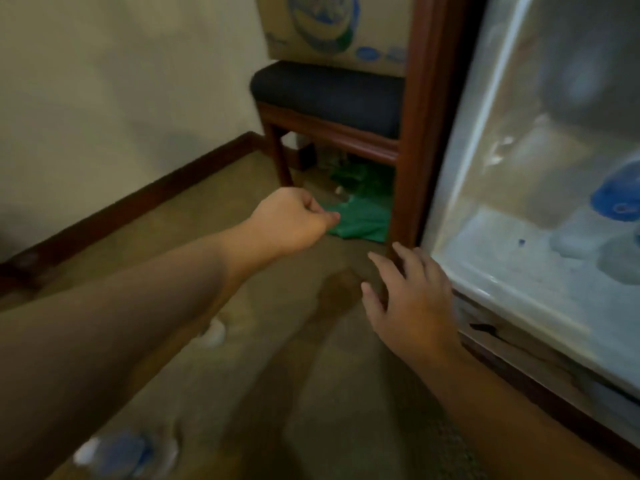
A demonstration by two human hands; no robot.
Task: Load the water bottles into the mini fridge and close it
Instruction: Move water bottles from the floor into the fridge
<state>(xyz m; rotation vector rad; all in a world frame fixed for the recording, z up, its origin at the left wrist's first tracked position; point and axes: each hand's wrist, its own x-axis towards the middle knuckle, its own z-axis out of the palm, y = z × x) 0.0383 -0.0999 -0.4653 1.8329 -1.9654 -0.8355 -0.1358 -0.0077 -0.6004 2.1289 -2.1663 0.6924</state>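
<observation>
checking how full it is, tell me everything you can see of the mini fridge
The mini fridge fills the right of the view, set in a dark wooden cabinet frame, its pale, frosty-looking interior exposed; the door itself is not visible. Inside, blurred, at least one clear bottle with a blue label lies on the floor. The right hand is spread, fingers close to the frame's lower left corner; contact is unclear. The left hand is away from it.

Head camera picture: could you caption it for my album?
Both hands empty beside the open mini fridge; a water bottle lies on the floor.
</observation>
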